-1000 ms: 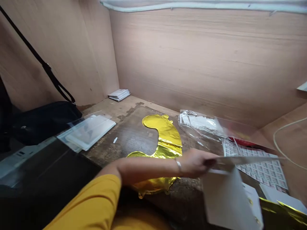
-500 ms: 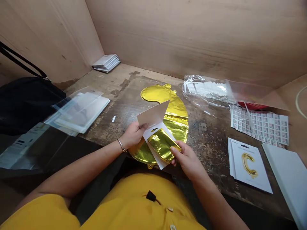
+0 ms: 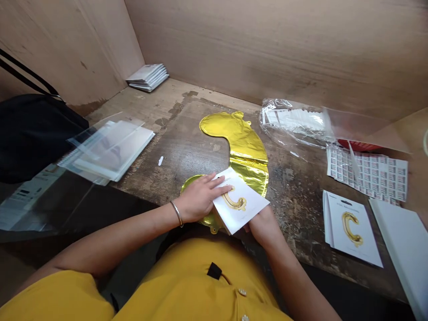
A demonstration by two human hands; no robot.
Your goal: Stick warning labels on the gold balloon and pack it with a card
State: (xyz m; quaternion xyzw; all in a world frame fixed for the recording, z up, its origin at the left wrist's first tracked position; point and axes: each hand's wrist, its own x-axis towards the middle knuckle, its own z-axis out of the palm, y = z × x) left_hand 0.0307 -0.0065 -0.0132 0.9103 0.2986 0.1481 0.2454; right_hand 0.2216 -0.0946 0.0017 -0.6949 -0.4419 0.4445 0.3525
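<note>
A folded white card [image 3: 245,209] with a gold letter C printed on it is held between my hands, just in front of my body. My left hand [image 3: 199,198] grips the card's left edge, its fingers lying over the printed face. At the right edge my right hand [image 3: 264,225] holds the card from below; its fingers are mostly hidden behind it. The folded gold foil is out of sight, covered by the card. Beneath and behind lies a flat gold foil balloon [image 3: 249,151] shaped like a curved letter, on the worn wooden table [image 3: 284,196].
At right lie printed C cards [image 3: 354,229], a white board [image 3: 399,249] and sticker sheets [image 3: 371,169]. Behind them is a clear plastic bag [image 3: 294,120]. Clear sleeves [image 3: 113,147] lie left, near a black bag [image 3: 36,133]. Stacked packets [image 3: 149,78] sit in the far corner.
The card has been folded shut over the gold foil, so its printed front now faces up. My left hand has moved from the raised flap onto the card's front.
</note>
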